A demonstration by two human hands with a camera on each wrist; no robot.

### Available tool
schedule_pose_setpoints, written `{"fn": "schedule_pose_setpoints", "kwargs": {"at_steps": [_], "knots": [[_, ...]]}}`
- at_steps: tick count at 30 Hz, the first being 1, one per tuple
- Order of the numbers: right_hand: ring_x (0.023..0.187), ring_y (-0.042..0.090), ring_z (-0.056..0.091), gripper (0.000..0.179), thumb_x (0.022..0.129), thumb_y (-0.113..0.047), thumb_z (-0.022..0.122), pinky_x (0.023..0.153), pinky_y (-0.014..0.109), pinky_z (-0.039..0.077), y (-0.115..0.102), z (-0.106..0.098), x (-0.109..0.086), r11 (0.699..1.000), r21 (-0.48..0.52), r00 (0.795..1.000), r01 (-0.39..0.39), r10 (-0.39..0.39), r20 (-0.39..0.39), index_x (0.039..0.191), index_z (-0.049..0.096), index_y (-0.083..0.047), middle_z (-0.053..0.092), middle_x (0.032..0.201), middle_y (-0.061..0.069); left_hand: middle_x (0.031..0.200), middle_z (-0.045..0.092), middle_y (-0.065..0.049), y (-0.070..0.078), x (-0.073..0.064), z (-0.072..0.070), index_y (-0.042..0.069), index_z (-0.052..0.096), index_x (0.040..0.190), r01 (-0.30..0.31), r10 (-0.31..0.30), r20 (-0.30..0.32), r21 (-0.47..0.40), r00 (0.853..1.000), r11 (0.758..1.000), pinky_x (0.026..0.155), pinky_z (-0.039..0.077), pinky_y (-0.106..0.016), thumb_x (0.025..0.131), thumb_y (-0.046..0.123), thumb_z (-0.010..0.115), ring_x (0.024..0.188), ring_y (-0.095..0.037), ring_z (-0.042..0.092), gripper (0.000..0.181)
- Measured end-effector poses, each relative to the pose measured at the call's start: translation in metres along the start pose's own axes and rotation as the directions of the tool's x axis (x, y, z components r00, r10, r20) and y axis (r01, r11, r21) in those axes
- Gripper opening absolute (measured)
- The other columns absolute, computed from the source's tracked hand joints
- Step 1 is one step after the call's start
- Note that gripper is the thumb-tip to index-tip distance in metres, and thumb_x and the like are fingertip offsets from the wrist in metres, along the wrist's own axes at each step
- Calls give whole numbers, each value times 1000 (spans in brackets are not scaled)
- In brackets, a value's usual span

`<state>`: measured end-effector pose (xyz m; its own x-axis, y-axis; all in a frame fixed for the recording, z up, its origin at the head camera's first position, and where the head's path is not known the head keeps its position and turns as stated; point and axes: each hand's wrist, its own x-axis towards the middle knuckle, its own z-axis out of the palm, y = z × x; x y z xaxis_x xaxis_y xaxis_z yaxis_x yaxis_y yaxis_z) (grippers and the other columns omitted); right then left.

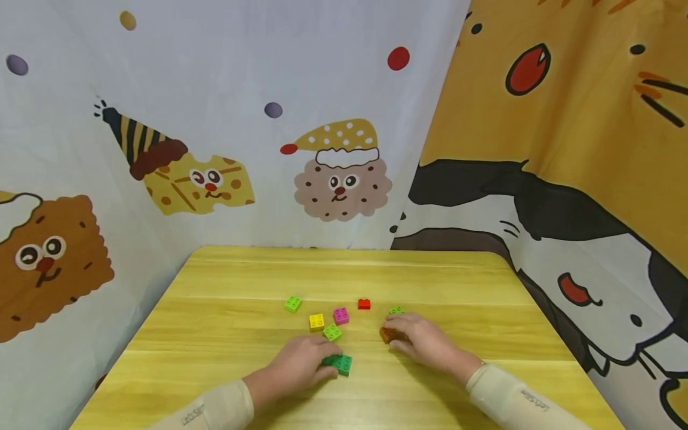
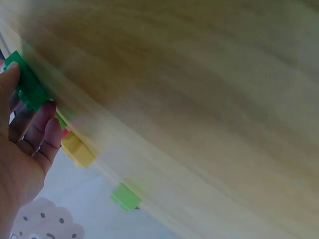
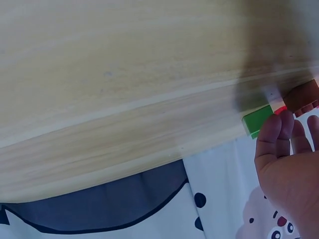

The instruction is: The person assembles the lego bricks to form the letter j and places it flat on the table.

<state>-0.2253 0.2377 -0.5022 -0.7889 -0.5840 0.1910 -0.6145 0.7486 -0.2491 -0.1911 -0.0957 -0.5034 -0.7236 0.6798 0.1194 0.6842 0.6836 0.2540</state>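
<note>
My left hand [image 1: 303, 361] pinches a dark green building brick [image 1: 343, 364] between thumb and fingers, low over the table, its studded end sticking out to the right. In the left wrist view the green brick [image 2: 31, 84] sits between the thumb and fingertips. My right hand [image 1: 424, 340] curls over a brown building brick [image 1: 384, 334], thumb on the near side and fingers on the far side. Much of the brown brick is covered by the hand in the head view. A light green brick [image 1: 396, 310] lies just beyond the right fingers; it shows as a green brick [image 3: 257, 119] in the right wrist view.
Just past the left hand lies a lime brick [image 1: 332, 332], with a yellow brick [image 1: 316, 322] and a magenta brick [image 1: 341, 315] close behind. Farther back are another lime brick [image 1: 292, 304] and a red brick [image 1: 364, 304]. A printed curtain [image 1: 258, 71] surrounds the wooden table [image 1: 242, 275].
</note>
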Motion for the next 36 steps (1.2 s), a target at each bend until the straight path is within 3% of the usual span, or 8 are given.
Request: {"fn": "schedule_pose_setpoints", "kwargs": {"at_steps": [7,11,20,23,28,36], "knots": [[129,30,68,43,97,-28,79,107,51,57,2,4,1,1000,0,1000,4,-4,2,137,72,-15,70,143,7,125,78,7,1,5,3,24,74,131,16,-16,-14,13,1000,1000,97,61,-37,99,45,75,110,-10,72,38],[129,29,68,43,97,-28,80,108,50,57,2,6,3,1000,-8,1000,-4,4,0,137,71,-14,71,142,7,122,78,6,5,10,3,25,75,130,55,-55,-15,-1,998,998,95,61,-37,98,45,76,107,-10,73,39],[118,21,73,43,95,-25,82,102,44,60,-1,9,12,999,-7,999,39,-39,-13,136,72,-15,77,131,2,123,80,5,5,40,10,22,78,127,139,-143,-37,-98,989,985,96,62,-36,95,43,80,111,-16,75,38],[115,22,74,43,95,-23,82,100,44,61,-3,12,15,1000,-2,1000,31,-31,-6,135,72,-12,78,128,4,120,81,6,0,50,12,19,81,123,174,-184,-43,-178,982,969,96,62,-34,92,37,85,109,-14,75,36],[119,27,72,46,98,-22,79,102,47,60,-6,14,20,993,80,995,-84,79,60,140,68,-7,76,130,10,118,82,0,-7,57,14,15,83,117,248,-263,1,-328,965,911,91,62,-29,87,30,91,105,-13,75,35],[114,23,74,43,97,-23,80,97,43,62,-4,13,23,977,164,990,-134,125,68,136,71,-8,78,126,7,117,82,-5,-11,60,11,9,82,117,249,-261,25,-397,965,883,86,61,-25,84,23,93,101,-9,73,37]]}}
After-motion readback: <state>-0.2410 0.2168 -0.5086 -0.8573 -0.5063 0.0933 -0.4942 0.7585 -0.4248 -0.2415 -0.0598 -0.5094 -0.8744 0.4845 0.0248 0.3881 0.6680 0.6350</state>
